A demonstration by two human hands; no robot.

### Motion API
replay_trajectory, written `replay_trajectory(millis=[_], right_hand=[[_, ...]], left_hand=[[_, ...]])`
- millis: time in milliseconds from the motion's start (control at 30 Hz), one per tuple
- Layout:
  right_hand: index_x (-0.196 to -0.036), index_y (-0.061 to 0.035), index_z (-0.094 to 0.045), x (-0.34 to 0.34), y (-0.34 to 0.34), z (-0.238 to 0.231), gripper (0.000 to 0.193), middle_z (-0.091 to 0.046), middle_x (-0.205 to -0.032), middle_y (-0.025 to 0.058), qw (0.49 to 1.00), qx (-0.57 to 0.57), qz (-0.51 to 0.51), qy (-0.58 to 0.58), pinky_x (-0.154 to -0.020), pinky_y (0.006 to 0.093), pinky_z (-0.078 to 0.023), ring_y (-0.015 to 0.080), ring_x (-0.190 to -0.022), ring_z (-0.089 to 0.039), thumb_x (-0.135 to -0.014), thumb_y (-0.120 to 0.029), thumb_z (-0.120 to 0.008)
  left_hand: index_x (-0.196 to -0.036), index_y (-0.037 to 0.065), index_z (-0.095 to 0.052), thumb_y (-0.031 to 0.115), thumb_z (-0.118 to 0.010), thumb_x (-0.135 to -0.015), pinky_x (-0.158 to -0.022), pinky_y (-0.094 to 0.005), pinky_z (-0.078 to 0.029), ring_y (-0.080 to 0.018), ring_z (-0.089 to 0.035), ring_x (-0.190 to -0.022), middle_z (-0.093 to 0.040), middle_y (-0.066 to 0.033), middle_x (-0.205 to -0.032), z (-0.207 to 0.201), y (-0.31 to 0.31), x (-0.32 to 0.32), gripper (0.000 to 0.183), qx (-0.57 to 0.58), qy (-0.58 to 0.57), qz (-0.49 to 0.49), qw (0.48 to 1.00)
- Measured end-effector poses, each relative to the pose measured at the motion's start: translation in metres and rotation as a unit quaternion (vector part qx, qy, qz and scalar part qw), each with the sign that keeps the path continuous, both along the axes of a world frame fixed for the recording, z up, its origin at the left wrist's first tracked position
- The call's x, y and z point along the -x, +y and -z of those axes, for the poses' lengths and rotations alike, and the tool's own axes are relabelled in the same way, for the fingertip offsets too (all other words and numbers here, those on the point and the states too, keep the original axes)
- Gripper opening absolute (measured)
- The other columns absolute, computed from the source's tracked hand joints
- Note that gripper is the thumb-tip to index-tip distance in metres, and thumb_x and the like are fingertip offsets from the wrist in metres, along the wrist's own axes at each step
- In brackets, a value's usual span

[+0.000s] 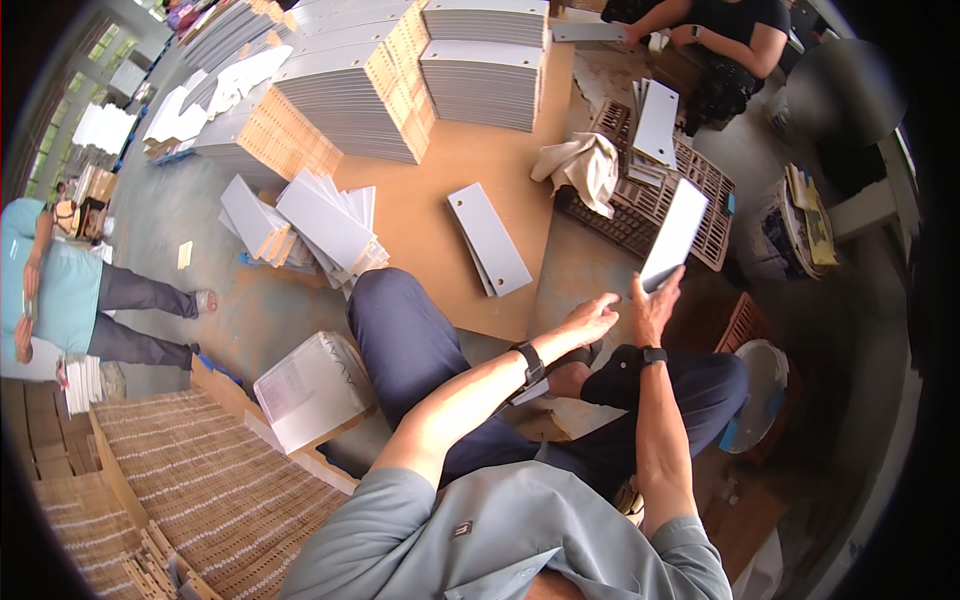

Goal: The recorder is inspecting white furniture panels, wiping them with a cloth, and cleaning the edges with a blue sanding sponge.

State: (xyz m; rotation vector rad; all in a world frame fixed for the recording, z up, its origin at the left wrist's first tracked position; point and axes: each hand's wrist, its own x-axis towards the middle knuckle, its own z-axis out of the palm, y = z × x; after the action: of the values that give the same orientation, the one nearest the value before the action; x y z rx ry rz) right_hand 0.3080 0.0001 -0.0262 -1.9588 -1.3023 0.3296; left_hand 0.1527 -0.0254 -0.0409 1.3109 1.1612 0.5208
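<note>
My right hand [655, 305] grips the lower end of a flat rectangular board [675, 235], held up at a tilt with its bright pale face showing. Just left of it is my left hand [592, 322], apart from the board; its fingers reach toward the right and nothing shows in them. Two overlapping grey boards [488, 238] with small holes near their ends lie on the brown sheet [420, 205] in front of me. Beyond my right hand, several boards [656, 122] rest on a brown plastic crate [625, 215], with a cream cloth [582, 170] over its corner.
Tall stacks of grey boards [345, 90] stand at the far side. A loose pile [315, 220] lies left of my knee, near a wrapped carton [312, 385]. Across from me a co-worker [735, 50] holds a board; another person [70, 285] stands at left. A bucket [765, 385] sits at right.
</note>
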Motion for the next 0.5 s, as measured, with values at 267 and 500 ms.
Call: replay_trajectory(millis=[267, 500], right_hand=[[-0.154, 0.0036, -0.015, -0.033, 0.009, 0.007, 0.11, -0.051, -0.124, 0.0391, 0.995, 0.079, 0.057, -0.019, -0.097, 0.049, -0.047, 0.0496, -0.113, -0.056, -0.076, -0.048, -0.072], [-0.154, 0.0052, -0.014, 0.006, 0.023, -0.006, 0.107, -0.051, -0.125, 0.0357, 0.995, 0.081, -0.056, 0.024, -0.095, 0.0467, -0.048, 0.0453, -0.109, -0.057, -0.077, -0.039, -0.075]], left_hand=[[-0.139, 0.003, -0.046, 0.026, -0.052, -0.102, -0.055, -0.0291, -0.047, -0.0136, -0.057, -0.071, -0.065, -0.0114, -0.106, -0.008, -0.017, 0.018, 0.044, -0.002, -0.042, 0.027, 0.999], [-0.12, 0.008, -0.062, 0.019, -0.05, -0.095, -0.084, -0.0409, -0.052, -0.0332, -0.067, -0.098, -0.069, -0.0203, -0.103, 0.008, -0.035, 0.045, 0.029, -0.084, 0.053, 0.004, 0.995]])
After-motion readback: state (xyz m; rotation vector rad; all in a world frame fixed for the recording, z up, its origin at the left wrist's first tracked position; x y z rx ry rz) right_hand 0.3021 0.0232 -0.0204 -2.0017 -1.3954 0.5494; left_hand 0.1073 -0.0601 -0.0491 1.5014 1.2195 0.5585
